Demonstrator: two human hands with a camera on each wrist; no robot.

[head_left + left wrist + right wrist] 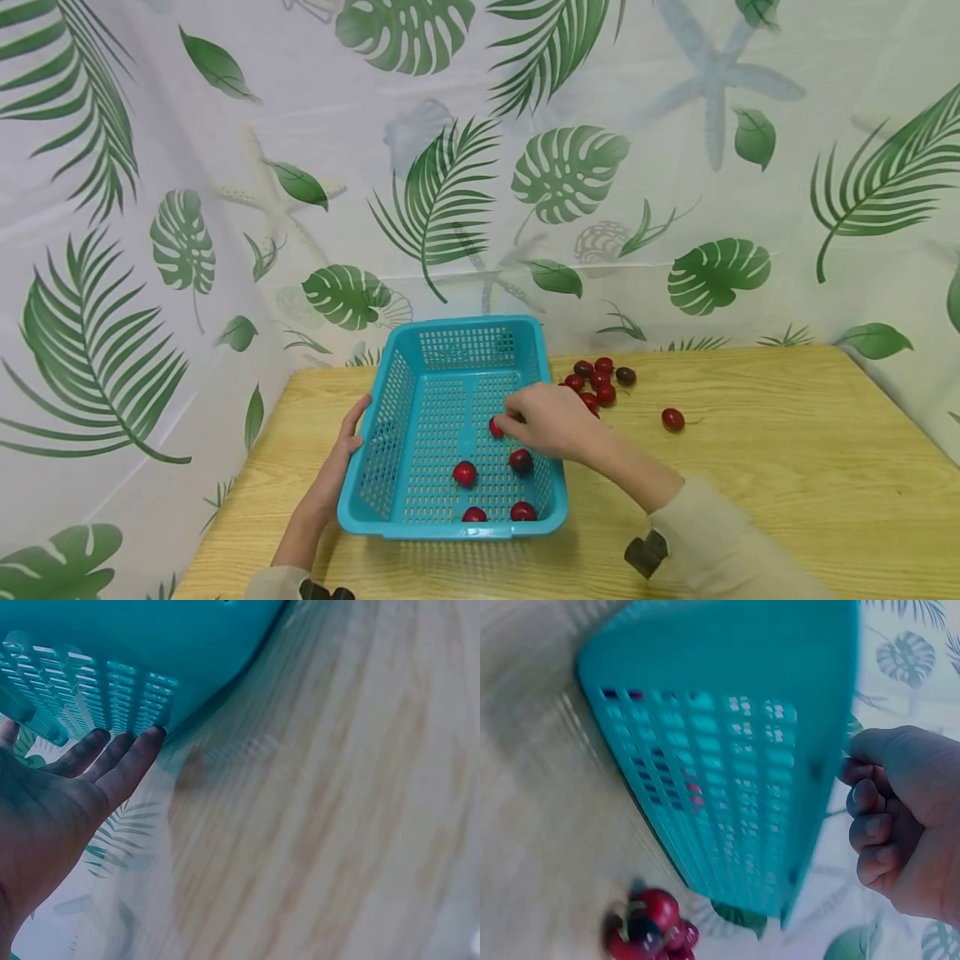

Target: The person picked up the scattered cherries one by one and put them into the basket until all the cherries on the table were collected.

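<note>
A blue plastic basket (457, 533) with perforated walls stands on the table, with several dark red cherries (465, 474) on its floor. My left hand (330, 471) rests against the basket's left side; in the left wrist view its extended fingers (131, 769) touch the perforated wall. Over the right rim reaches my right hand (558, 421), fingers curled, a red cherry (496, 427) right at its fingertips inside the basket. In the right wrist view the curled fingers (874, 829) show beyond the rim, while the fingertip pinch is hidden behind the basket wall.
A pile of cherries (600, 379) lies on the wooden table (787, 467) just right of the basket. One single cherry (672, 419) with a stem sits farther right. Behind the table hangs a leaf-patterned cloth (465, 167).
</note>
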